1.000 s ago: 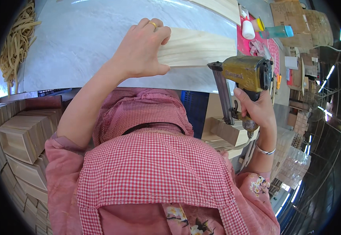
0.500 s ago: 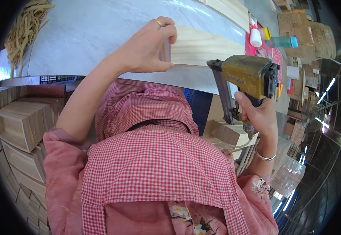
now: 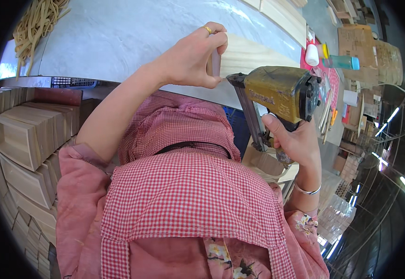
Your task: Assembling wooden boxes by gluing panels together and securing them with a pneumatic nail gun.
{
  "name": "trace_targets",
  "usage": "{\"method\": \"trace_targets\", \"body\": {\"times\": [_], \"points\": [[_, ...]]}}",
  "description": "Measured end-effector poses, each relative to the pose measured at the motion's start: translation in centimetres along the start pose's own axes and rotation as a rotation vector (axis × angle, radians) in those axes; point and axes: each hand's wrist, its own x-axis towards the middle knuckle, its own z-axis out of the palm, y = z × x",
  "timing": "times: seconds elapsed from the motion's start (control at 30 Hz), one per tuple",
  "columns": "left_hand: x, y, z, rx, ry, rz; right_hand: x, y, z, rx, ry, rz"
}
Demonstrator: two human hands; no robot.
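Note:
Across the pale, marble-patterned table lies a light wooden board (image 3: 253,56). My left hand (image 3: 191,58) is closed over its left end, thumb on the near side and fingers on the far side. A narrow upright end face shows between them. In my right hand (image 3: 298,139) is a brass-coloured and black air nail gun (image 3: 274,90), gripped by its handle. Its nose is close to the near edge of the board, by my left thumb; whether they touch I cannot tell. The trigger finger is hidden behind the gun.
Tan flat strips (image 3: 35,30) lie in a heap at the far left of the table (image 3: 100,32). More boards (image 3: 284,21) rest at the back right, near a white bottle (image 3: 312,55) and a teal bottle (image 3: 342,62). Wooden trays (image 3: 18,139) are stacked at the left, below table height.
The nail gun has moved left, closer to the left hand and the board's end. My left hand still grips the board and appears slightly further right as the view shifts.

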Motion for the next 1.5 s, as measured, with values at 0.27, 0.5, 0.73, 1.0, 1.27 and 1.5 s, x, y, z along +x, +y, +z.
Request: {"method": "trace_targets", "body": {"times": [0.27,0.5,0.73,1.0,1.27,1.5], "points": [[-0.1,-0.1,-0.2,0.005,0.041,0.034,0.2,-0.9,-0.1,-0.047,0.01,0.063],[-7.5,3.5,-4.2,0.276,0.194,-0.221,-1.0,0.4,-0.4,-0.006,0.093,-0.046],[-10.8,7.7,0.3,-0.024,0.108,-0.455,-1.6,3.9,-1.9,0.033,0.178,0.044],[-1.8,0.5,-1.3,0.265,0.593,-0.147,-3.6,6.5,-2.0,0.15,0.196,0.16],[6.4,-4.5,-8.1,0.42,-0.094,-0.705,-2.5,7.6,0.7,0.268,0.154,-0.083],[6.4,-6.5,-8.3,0.696,0.182,-0.522,-2.4,7.5,1.5,0.231,0.119,-0.131]]}}
